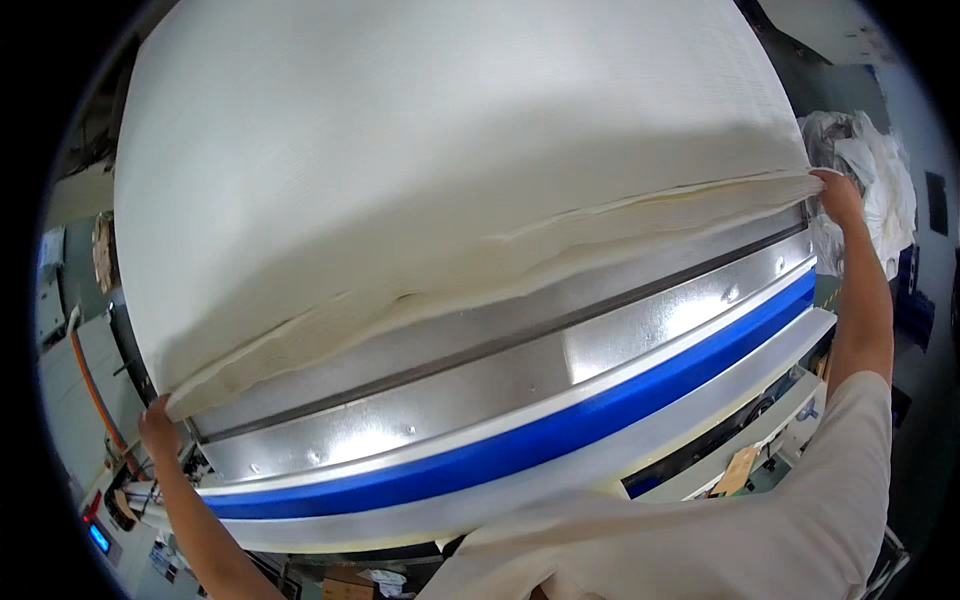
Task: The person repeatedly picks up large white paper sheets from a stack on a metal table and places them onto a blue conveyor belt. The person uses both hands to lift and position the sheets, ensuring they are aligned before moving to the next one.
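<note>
A wide off-white stack of layered fabric (450, 130) fills the upper view, its near edge running slantwise across a machine bed. Its near left corner is gripped by my left hand (158, 425), with the fingers closed around it. Far to the right, my right hand (838, 195) pinches the other corner. Between my hands the edge looks thick and wavy, with folds and small gaps between layers. Below that edge lies a bare metal plate (480, 385) with a dark groove along it. Some of my fingers are hidden behind the fabric.
A blue padded strip (540, 435) and a white rail (560, 462) run along the machine's front, against my body. Crumpled clear and white plastic (870, 180) is piled at the right. A small blue-lit display (98, 538) and an orange hose (90, 385) are at the left.
</note>
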The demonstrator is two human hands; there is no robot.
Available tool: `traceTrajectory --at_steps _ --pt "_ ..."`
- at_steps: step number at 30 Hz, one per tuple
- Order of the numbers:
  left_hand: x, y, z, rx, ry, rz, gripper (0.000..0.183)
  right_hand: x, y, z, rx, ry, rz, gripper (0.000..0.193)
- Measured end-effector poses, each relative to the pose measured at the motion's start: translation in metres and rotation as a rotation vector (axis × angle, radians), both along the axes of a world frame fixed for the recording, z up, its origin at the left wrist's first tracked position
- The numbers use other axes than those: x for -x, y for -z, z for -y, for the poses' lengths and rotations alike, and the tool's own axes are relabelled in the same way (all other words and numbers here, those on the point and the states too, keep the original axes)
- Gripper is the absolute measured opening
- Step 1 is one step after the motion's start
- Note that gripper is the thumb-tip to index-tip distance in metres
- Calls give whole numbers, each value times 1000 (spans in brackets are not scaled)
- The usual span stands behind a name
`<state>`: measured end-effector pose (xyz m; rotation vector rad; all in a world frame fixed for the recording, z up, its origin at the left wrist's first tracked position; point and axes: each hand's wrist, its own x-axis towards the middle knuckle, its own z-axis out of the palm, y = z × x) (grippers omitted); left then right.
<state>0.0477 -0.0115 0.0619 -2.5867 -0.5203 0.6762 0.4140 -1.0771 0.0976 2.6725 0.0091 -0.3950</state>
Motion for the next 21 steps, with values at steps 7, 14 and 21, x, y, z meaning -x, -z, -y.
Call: traceTrajectory --at_steps 7,14,21 --pt "54 -80 -5 141 102 -37 32 43 -60 52 -113 -177 -89 33" --pt "164 -30 52 203 13 -464 35 131 -25 86 95 -209 -404 31" --pt "201 18 90 131 27 -1022 26 195 1 79 315 -228 -654 19"
